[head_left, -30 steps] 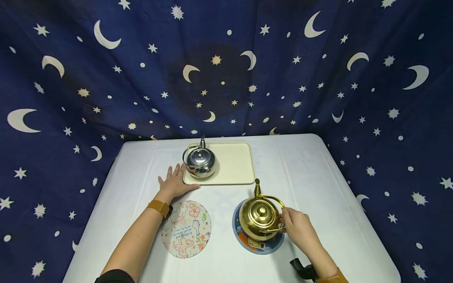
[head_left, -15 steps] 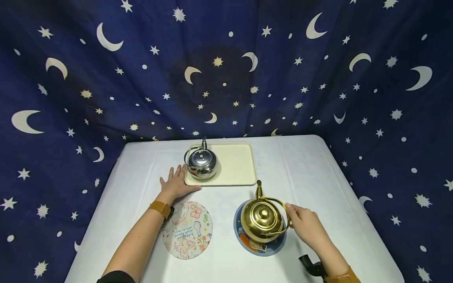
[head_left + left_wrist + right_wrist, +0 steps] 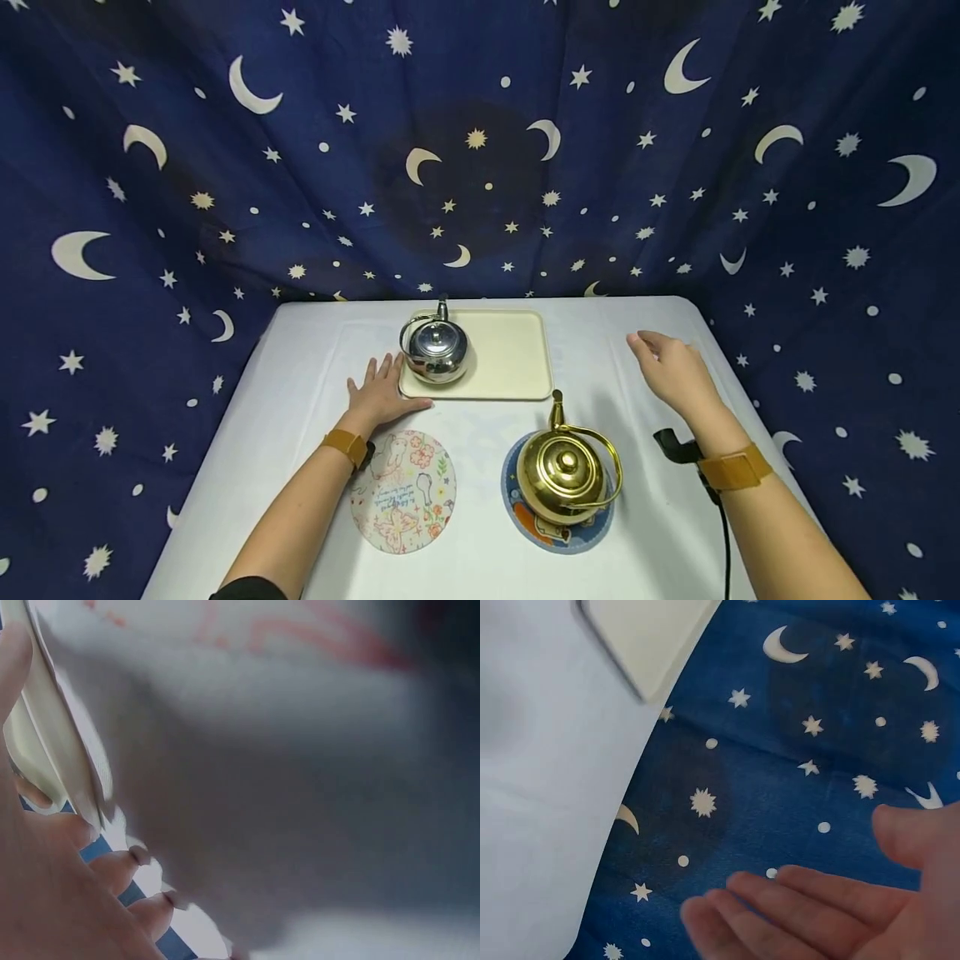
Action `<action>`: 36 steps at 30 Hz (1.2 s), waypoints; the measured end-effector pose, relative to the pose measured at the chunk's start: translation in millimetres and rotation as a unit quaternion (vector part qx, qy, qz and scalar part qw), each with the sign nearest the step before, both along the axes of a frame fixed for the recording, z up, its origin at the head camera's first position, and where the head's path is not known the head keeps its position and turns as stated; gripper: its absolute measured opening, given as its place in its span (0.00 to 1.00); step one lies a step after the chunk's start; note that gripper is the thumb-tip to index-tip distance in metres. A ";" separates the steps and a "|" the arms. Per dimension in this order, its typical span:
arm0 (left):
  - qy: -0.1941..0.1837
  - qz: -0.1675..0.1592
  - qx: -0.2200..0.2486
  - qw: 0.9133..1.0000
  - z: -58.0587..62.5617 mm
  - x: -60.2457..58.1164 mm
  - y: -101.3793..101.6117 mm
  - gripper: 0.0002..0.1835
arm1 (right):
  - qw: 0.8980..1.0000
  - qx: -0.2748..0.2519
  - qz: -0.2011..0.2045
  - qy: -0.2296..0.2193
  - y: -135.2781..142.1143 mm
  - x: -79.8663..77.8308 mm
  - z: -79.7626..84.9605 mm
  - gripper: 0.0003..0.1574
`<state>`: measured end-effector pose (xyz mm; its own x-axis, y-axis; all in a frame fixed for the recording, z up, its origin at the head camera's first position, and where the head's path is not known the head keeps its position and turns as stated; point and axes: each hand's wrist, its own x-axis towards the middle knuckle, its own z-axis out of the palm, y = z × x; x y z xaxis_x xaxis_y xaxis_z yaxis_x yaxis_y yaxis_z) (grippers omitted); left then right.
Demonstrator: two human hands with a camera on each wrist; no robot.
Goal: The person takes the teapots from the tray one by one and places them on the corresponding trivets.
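Observation:
My left hand (image 3: 381,398) lies with fingers spread at the front-left corner of a cream tray (image 3: 513,358); in the left wrist view its fingers (image 3: 116,870) reach along the tray's edge. On the tray's left part stands a silver teapot (image 3: 437,350), its spout toward the back. A gold teapot (image 3: 562,473) stands on a round blue mat (image 3: 517,521), handle to the right, nothing touching it. My right hand (image 3: 672,367) is in the air beyond and right of the gold teapot, holding nothing. Its fingers (image 3: 810,907) are loosely extended in the right wrist view.
A round mat with pink and floral drawings (image 3: 405,500) lies on the white table (image 3: 480,467), beside my left forearm. A dark starry curtain (image 3: 480,208) rises behind the table's back edge. A black cable (image 3: 726,542) hangs from my right wrist.
My right hand has let go of the gold teapot's handle and moved up and away toward the back right. The left hand stays at the tray; the head view has shifted slightly.

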<state>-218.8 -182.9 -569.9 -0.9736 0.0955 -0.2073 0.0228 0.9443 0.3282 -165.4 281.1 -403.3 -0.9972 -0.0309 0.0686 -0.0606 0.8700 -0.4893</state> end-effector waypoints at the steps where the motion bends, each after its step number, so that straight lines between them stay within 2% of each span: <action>1: 0.001 0.001 -0.001 1.000 -0.2 0.7 0.4 0.68 | 1.000 0.003 -0.002 0.002 -0.1 -6.5 0.0 0.45; 4: 0.005 0.004 -0.003 1.000 -0.5 1.7 1.3 0.67 | 1.000 0.009 -0.006 0.007 -1.6 -25.6 -3.1 0.46; 7: 0.009 0.008 -0.006 1.000 -0.3 1.6 1.1 0.66 | 1.000 0.013 0.006 0.018 -4.0 -46.0 -13.7 0.46; 12: 0.006 0.011 -0.006 1.000 -2.3 -0.2 -1.2 0.67 | 0.997 0.038 0.065 0.012 -9.6 -78.3 -47.1 0.53; 17: -0.004 0.006 0.003 1.000 -0.1 -2.0 -4.2 0.70 | 0.989 0.066 0.128 -0.032 -17.5 -95.9 -80.8 0.65; 20: -0.004 0.001 0.023 1.000 13.4 -3.0 -7.8 0.73 | 0.983 0.078 0.155 -0.059 -20.9 -100.3 -98.2 0.68; 26: 0.001 -0.023 0.095 0.995 59.2 -10.4 -20.4 0.74 | 0.973 0.094 0.189 -0.088 -25.8 -103.9 -126.4 0.72; 31: 0.023 -0.050 0.139 0.989 84.8 -15.9 -24.5 0.59 | 0.969 0.090 0.206 -0.106 -32.4 -102.4 -137.1 0.74; 34: 0.047 -0.052 0.150 0.986 92.0 -17.9 -21.3 0.50 | 0.967 0.096 0.212 -0.108 -37.5 -103.7 -141.8 0.75; 36: 0.069 -0.036 0.150 0.986 93.2 -19.8 -17.5 0.46 | 0.965 0.099 0.214 -0.110 -40.1 -105.1 -145.0 0.77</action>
